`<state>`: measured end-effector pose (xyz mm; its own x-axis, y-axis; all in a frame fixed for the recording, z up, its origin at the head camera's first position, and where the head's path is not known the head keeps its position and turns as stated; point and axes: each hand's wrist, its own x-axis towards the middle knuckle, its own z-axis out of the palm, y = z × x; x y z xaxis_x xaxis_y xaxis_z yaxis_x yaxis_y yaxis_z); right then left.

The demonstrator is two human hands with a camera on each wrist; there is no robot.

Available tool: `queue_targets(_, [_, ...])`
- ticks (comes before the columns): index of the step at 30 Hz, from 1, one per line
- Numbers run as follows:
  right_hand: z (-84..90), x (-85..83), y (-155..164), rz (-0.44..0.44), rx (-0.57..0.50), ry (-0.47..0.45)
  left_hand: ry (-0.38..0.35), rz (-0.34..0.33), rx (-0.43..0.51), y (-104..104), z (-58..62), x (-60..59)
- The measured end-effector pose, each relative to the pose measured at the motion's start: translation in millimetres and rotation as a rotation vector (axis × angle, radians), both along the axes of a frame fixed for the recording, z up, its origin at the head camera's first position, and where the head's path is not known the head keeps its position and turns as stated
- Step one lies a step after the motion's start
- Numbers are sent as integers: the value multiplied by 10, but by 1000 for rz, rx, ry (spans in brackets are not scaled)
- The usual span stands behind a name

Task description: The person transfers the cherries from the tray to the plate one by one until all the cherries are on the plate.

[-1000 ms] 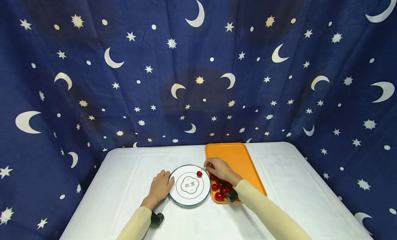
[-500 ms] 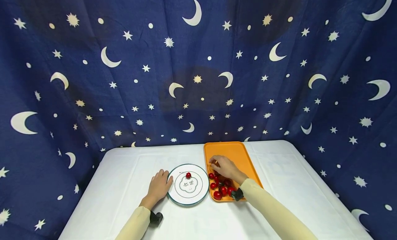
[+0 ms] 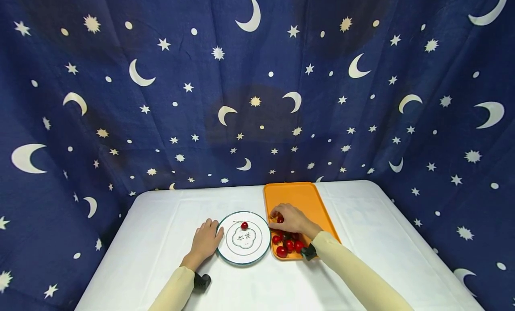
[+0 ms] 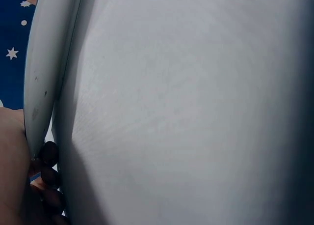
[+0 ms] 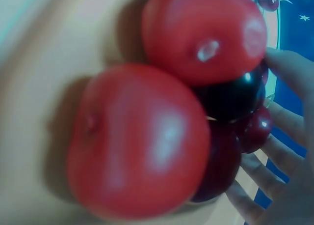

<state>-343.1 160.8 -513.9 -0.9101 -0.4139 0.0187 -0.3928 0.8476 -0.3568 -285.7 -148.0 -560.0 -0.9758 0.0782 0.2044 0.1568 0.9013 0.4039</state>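
Note:
A white plate (image 3: 258, 247) with a green rim lies on the table, one red cherry (image 3: 244, 225) near its far edge. My left hand (image 3: 206, 240) lies flat on the cloth, its fingers against the plate's left rim (image 4: 45, 82). My right hand (image 3: 278, 217) is over the orange tray (image 3: 300, 197), fingertips curled round a red cherry (image 3: 280, 220). A pile of cherries (image 3: 287, 245) fills the tray's near end. In the right wrist view the cherries (image 5: 140, 141) loom large and blurred, with my fingers (image 5: 288, 68) beside a dark one (image 5: 230, 98).
A white cloth (image 3: 362, 239) covers the table (image 4: 196, 112). Blue fabric with moons and stars (image 3: 257, 101) hangs behind and at both sides. The tray's far half holds no fruit. Black wrist mounts (image 3: 202, 280) sit on both sleeves.
My right hand left a cherry on the plate, drew back over the tray and closed on another one. The plate's cherry rolled a little left. The left hand stayed put.

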Motion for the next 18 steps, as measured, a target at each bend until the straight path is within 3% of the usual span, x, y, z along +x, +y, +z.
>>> queue_targets(8, [-22, 19, -13, 5, 16, -1, -28, 6, -18, 4, -16, -15])
queue_targets(15, [-24, 24, -4, 32, 12, 28, 32, 4, -12, 0, -57, -5])
queue_targets(18, [-5, 20, -3, 41, 11, 37, 17, 7, -19, 2, -60, -10])
